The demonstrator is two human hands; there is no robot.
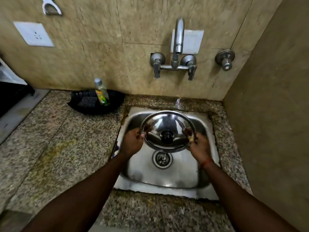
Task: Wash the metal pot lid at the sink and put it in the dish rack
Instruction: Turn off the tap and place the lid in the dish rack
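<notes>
Over the steel sink (197, 181) the metal pot lid (167, 121) is being held tilted, its rim being gripped at opposite sides by the left hand (132, 143) and right hand (199, 148). Rinsing is judged in hand; a steady carry to the rack is being called for next.

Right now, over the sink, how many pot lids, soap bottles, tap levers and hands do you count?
pot lid: 1
soap bottle: 1
tap levers: 2
hands, left hand and right hand, both gripping the lid's rim: 2
Total: 6
</notes>
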